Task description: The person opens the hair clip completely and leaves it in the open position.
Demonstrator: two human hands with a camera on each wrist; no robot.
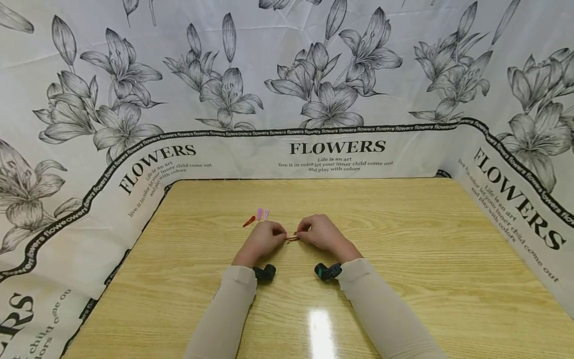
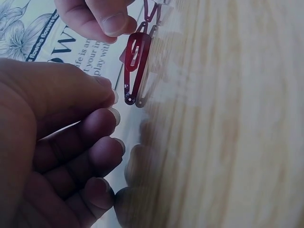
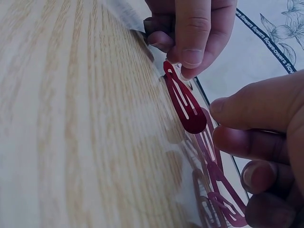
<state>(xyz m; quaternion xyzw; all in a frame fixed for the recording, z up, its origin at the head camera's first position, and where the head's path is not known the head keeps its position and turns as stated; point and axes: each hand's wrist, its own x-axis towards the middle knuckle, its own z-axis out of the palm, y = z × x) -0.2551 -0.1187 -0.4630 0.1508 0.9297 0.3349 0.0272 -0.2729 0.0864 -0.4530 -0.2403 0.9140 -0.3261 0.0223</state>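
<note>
A dark red snap hair clip point(image 1: 292, 239) lies between my two hands. My left hand point(image 1: 265, 236) has thumb and forefinger drawn together at the clip's narrow end. At the broad end, the thumb and forefinger of my right hand point(image 1: 322, 232) pinch from the other side. In the left wrist view the red clip point(image 2: 135, 66) shows its slotted face, just over the tabletop. The right wrist view has the same clip point(image 3: 185, 99) slanting between both sets of fingertips. Exact contact is hard to tell in the wrist views.
Farther back on the wooden table point(image 1: 403, 239) lie another red clip point(image 1: 248, 221), a purple clip point(image 1: 259, 214) and a pale pink clip point(image 1: 266, 214). More reddish clip shapes point(image 3: 228, 194) appear by the right fingers. Flower-printed cloth point(image 1: 332, 99) encloses the table.
</note>
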